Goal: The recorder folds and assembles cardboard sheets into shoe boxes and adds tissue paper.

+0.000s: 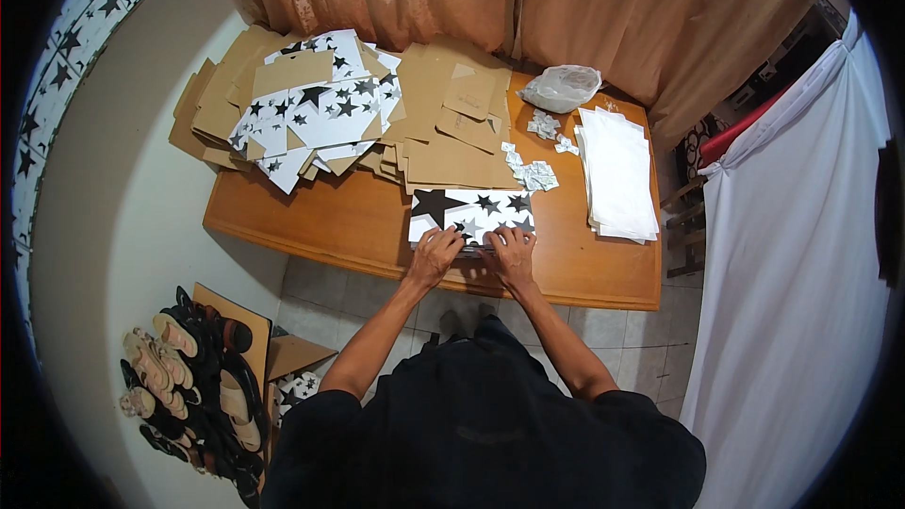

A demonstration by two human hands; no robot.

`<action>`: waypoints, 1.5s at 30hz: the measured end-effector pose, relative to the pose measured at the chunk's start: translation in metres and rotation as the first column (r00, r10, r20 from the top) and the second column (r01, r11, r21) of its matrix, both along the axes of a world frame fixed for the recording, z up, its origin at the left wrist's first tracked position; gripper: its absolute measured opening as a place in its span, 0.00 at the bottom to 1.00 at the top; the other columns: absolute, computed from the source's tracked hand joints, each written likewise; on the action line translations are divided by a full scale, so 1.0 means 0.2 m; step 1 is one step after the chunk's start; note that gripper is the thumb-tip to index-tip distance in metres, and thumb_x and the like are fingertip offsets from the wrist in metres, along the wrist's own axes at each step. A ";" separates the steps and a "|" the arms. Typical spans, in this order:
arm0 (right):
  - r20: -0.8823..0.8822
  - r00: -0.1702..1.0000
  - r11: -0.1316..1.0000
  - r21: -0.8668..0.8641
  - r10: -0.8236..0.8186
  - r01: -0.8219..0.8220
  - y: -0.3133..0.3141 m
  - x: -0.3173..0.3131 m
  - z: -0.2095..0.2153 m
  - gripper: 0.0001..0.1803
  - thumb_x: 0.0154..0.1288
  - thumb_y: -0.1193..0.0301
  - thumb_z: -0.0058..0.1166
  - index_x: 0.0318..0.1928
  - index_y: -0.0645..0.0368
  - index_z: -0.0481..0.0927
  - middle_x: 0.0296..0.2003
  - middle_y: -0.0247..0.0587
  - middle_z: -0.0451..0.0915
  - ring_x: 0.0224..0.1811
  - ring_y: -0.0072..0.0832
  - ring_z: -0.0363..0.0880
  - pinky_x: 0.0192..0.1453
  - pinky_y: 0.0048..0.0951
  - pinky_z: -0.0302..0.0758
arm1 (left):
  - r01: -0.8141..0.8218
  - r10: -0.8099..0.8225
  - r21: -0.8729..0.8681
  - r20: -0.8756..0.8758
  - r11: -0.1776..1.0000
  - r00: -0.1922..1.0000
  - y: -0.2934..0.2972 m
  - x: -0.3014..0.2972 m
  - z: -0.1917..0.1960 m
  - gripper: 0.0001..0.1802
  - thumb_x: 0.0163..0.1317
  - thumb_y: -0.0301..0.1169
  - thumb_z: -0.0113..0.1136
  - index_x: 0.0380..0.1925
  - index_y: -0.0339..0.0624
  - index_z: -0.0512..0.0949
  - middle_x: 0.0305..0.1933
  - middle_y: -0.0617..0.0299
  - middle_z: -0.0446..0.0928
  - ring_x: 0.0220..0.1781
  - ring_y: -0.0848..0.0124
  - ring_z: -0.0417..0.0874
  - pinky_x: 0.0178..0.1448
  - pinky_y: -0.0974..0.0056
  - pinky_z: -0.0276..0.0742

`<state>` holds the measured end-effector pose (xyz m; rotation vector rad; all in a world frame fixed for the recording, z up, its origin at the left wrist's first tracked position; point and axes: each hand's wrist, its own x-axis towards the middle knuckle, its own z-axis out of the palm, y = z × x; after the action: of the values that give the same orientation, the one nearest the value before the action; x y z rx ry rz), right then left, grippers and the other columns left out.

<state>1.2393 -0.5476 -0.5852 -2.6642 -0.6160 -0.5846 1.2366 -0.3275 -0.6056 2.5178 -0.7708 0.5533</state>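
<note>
Fingers of my left hand (435, 254) and right hand (512, 253) press flat on the star-printed sheet's (471, 211) near edge, pinning it to the wooden table (330, 221).

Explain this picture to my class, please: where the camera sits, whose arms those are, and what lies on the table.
The camera is worn on a person's head and looks down, so the edges bend. The two arms are that person's own. The left hand and right hand press on the near edge of a white sheet with black stars on a wooden table. Behind it lie a heap of brown cardboard pieces mixed with more starred sheets, a stack of white sheets, a clear plastic bag and crumpled paper scraps.
</note>
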 end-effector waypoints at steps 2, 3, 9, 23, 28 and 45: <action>0.013 1.000 1.000 -0.023 0.022 -0.022 -0.01 0.01 -0.03 0.18 0.57 0.64 0.68 0.48 0.48 0.81 0.45 0.32 0.78 0.51 0.33 0.74 0.57 0.47 0.63 | 0.005 -0.005 0.013 0.020 1.000 1.000 0.00 0.01 0.01 0.11 0.61 0.23 0.59 0.44 0.39 0.82 0.50 0.56 0.84 0.58 0.60 0.84 0.64 0.51 0.75; 0.016 1.000 1.000 -0.023 0.021 -0.021 -0.01 0.01 -0.04 0.18 0.57 0.64 0.68 0.48 0.48 0.81 0.45 0.32 0.78 0.51 0.33 0.74 0.57 0.47 0.63 | 0.006 -0.006 0.012 0.023 1.000 1.000 0.00 0.02 0.01 0.11 0.61 0.23 0.59 0.44 0.39 0.82 0.50 0.56 0.84 0.58 0.60 0.84 0.64 0.51 0.75; -0.008 1.000 0.998 -0.065 0.002 -0.003 0.00 0.01 -0.02 0.17 0.57 0.67 0.65 0.49 0.49 0.81 0.46 0.34 0.77 0.51 0.33 0.74 0.56 0.47 0.64 | -0.003 0.002 0.015 0.054 1.000 0.999 0.00 0.03 0.02 0.11 0.60 0.24 0.60 0.43 0.39 0.82 0.49 0.56 0.84 0.54 0.61 0.86 0.61 0.53 0.77; -0.061 0.991 0.992 0.049 0.116 -0.113 -0.07 0.05 -0.09 0.19 0.55 0.69 0.67 0.50 0.47 0.81 0.48 0.33 0.79 0.54 0.36 0.74 0.60 0.48 0.65 | 0.010 -0.011 0.022 0.038 1.000 0.999 -0.01 0.03 -0.01 0.10 0.60 0.24 0.59 0.42 0.39 0.82 0.48 0.55 0.84 0.50 0.61 0.84 0.60 0.54 0.77; -0.147 0.977 0.987 0.062 0.156 -0.148 -0.08 0.03 -0.09 0.21 0.51 0.71 0.69 0.49 0.48 0.83 0.48 0.33 0.80 0.55 0.35 0.74 0.61 0.47 0.66 | 0.034 -0.033 0.039 -0.008 0.999 0.999 0.01 0.02 -0.02 0.10 0.61 0.25 0.59 0.43 0.39 0.82 0.48 0.56 0.84 0.51 0.61 0.84 0.60 0.54 0.77; -0.034 0.979 0.973 0.115 0.203 -0.198 -0.05 0.04 -0.15 0.17 0.56 0.70 0.69 0.48 0.52 0.83 0.51 0.34 0.82 0.59 0.35 0.77 0.66 0.49 0.67 | 0.090 -0.088 -0.058 0.033 0.994 0.996 0.04 0.02 -0.02 0.10 0.59 0.22 0.63 0.42 0.37 0.83 0.49 0.56 0.83 0.51 0.57 0.84 0.56 0.54 0.80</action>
<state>1.2464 -0.5581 -0.6156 -2.4671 -0.8036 -0.4841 1.2409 -0.3201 -0.6100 2.4129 -0.8605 0.5760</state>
